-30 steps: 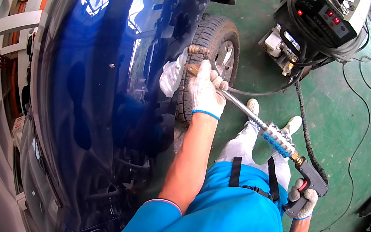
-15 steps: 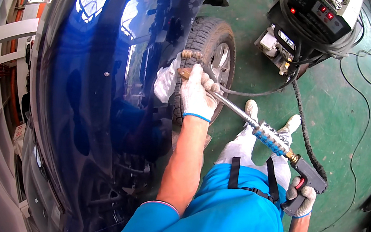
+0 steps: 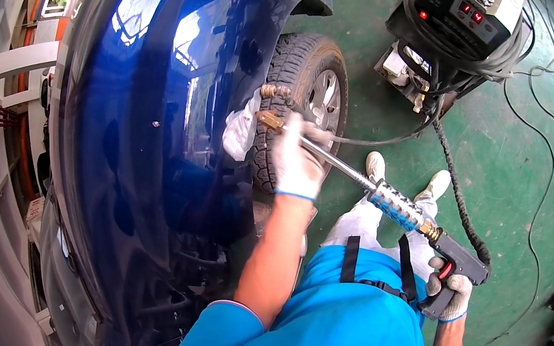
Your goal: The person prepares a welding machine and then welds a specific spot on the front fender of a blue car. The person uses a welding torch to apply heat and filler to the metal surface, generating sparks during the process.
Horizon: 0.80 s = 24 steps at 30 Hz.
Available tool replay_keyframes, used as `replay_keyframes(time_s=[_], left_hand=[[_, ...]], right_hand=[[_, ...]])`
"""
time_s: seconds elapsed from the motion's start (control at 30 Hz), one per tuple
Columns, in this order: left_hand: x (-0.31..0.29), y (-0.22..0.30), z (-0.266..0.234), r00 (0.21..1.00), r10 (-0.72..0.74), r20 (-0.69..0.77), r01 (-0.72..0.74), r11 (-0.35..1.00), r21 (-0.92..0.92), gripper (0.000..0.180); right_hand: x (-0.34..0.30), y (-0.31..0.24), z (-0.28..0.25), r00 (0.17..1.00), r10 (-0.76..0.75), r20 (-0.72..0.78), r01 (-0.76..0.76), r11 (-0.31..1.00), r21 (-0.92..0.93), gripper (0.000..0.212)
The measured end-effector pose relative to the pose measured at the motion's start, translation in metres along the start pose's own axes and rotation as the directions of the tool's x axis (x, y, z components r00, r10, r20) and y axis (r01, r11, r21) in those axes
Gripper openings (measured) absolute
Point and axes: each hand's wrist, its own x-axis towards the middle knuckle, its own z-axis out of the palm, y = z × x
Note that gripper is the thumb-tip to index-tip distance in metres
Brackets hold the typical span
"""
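Note:
My right hand (image 3: 458, 297), gloved in white, is wrapped round the pistol grip of a slide-hammer dent puller gun (image 3: 398, 207). The gun has a black handle, a red trigger, a ribbed blue-and-silver sleeve and a long steel rod ending in a brass-coloured tip. My left hand (image 3: 299, 163), also gloved, is at the rod just behind the tip; motion smears its fingers. Beside the tip, a brass-coloured clamp (image 3: 275, 92) and a crumpled white cloth (image 3: 238, 134) sit at the edge of the blue car panel (image 3: 186, 130). One small bright spot (image 3: 156, 124) shows on the panel.
A black welding machine (image 3: 464, 21) with a lit red display stands on the green floor (image 3: 523, 176) at the far right. A cable (image 3: 387, 143) and a thick braided hose (image 3: 459, 191) run from it. The car's wheel (image 3: 325, 97) is ahead of me.
My left hand has shifted back and blurred, uncovering more of the brass-coloured tip. The rod and sleeve have moved slightly left. My right hand keeps its hold on the grip.

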Motion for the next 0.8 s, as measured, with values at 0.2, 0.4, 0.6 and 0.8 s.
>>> replay_keyframes(time_s=[0.2, 0.4, 0.6, 0.8], left_hand=[[-0.055, -0.092, 0.008, 0.936, -0.334, 0.113, 0.332, 0.943, 0.031, 0.013], [-0.050, -0.091, 0.002, 0.943, -0.322, 0.084, 0.306, 0.939, 0.155, 0.014], [-0.043, -0.082, 0.007, 0.933, -0.296, 0.203, 0.305, 0.952, -0.011, 0.010], [-0.058, -0.100, -0.002, 0.919, -0.290, 0.269, 0.278, 0.957, 0.080, 0.009]], right_hand=[[0.001, -0.003, -0.004, 1.000, 0.017, -0.003, -0.017, 1.000, 0.011, 0.063], [-0.001, -0.007, 0.002, 0.999, 0.037, 0.003, -0.037, 0.999, -0.011, 0.057], [0.000, -0.009, -0.004, 1.000, 0.015, 0.018, -0.015, 0.999, -0.029, 0.058], [0.003, -0.012, -0.001, 0.999, 0.037, 0.011, -0.036, 0.999, -0.037, 0.058]])
